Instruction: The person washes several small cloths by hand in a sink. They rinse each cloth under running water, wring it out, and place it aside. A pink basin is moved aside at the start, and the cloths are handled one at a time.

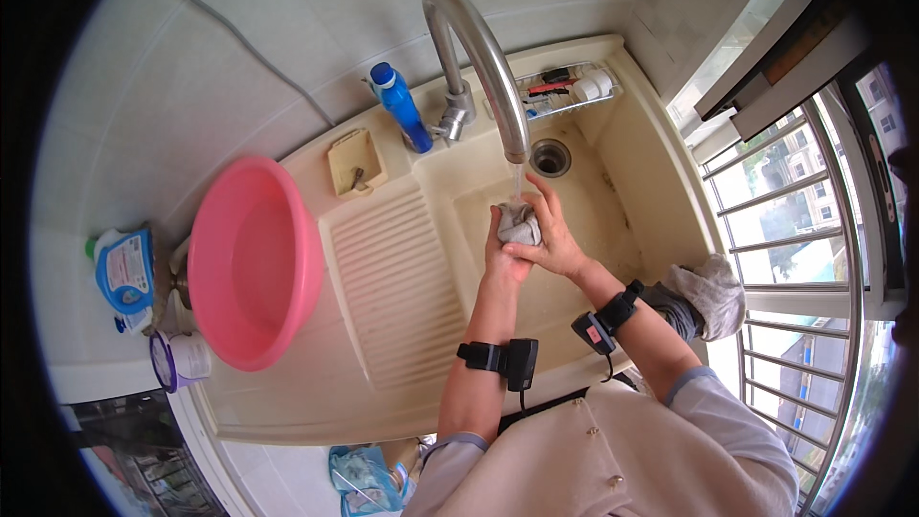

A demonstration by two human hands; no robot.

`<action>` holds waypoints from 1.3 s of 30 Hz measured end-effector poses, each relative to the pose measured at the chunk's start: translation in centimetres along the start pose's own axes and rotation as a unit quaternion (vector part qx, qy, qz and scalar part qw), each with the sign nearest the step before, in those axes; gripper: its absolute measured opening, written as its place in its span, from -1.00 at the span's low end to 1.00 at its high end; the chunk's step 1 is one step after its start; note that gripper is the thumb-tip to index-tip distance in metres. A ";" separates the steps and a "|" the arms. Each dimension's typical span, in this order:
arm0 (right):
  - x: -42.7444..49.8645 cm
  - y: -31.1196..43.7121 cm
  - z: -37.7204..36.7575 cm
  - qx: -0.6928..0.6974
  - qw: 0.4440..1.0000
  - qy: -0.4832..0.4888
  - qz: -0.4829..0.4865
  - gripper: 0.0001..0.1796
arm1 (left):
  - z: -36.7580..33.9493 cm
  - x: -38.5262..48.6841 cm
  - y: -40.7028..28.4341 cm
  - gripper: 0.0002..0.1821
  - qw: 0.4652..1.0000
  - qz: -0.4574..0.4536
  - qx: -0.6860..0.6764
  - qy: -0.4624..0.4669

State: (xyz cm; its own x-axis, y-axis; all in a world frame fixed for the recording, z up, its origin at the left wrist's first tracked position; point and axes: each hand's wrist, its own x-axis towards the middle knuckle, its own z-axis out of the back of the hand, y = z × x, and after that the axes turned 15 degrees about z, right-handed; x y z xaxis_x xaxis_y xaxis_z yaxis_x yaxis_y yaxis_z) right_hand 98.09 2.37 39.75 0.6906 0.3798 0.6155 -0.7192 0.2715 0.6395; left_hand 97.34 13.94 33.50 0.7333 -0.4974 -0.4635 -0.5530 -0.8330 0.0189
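Note:
Both hands hold a bunched grey cloth point(518, 223) over the basin of the laundry sink point(574, 294). My left hand point(505, 258) cups it from the left and below. From the right, my right hand point(549, 233) grips it, with the thumb across the near side and the index finger raised. A thin stream of water from the curved metal faucet point(495, 64) falls onto the cloth and fingertips. Beyond my hands lies the round metal drain point(551, 157). Part of the cloth is hidden by my fingers.
A ribbed washboard point(395, 287) lies left of the basin, beside a pink plastic basin point(251, 266). Behind stand a soap box point(357, 165), a blue bottle point(403, 108) and a wire rack point(567, 91). Grey fabric point(707, 294) hangs over the right rim near barred windows.

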 end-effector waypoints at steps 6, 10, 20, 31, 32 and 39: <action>1.0 0.0 -0.6 0.264 0.953 -0.051 -0.139 -0.75 | -2.6 0.5 0.9 -0.54 0.981 -0.036 0.064 -0.179; 0.9 -0.8 -2.0 0.314 0.894 -0.131 -0.291 -0.65 | -3.1 1.8 0.6 -0.70 0.970 -0.126 0.107 -0.178; 2.2 -2.5 -1.8 0.295 0.876 -0.085 -0.372 -0.59 | -4.0 1.0 0.1 -0.69 0.939 -0.109 0.211 -0.250; 0.3 -3.9 1.5 0.395 0.844 -0.017 -0.361 -0.37 | -4.9 -1.8 -2.7 -0.44 0.874 -0.203 0.422 -0.128; -0.1 -4.2 1.4 0.385 0.857 0.023 -0.341 -0.36 | -5.0 -1.9 -2.7 -0.45 0.878 -0.221 0.408 -0.117; -1.3 -5.4 1.7 0.329 0.888 0.005 -0.321 -0.64 | -4.6 -2.8 -3.3 -0.49 0.827 -0.270 0.485 -0.093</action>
State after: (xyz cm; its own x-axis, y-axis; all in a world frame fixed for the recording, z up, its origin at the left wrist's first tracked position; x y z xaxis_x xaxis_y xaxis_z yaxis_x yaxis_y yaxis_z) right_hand 101.18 -1.08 36.29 0.9395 0.3415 0.0258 0.0237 -0.1400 0.9899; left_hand 98.95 16.94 38.84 0.9530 0.0039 -0.3031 -0.2889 -0.2912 -0.9120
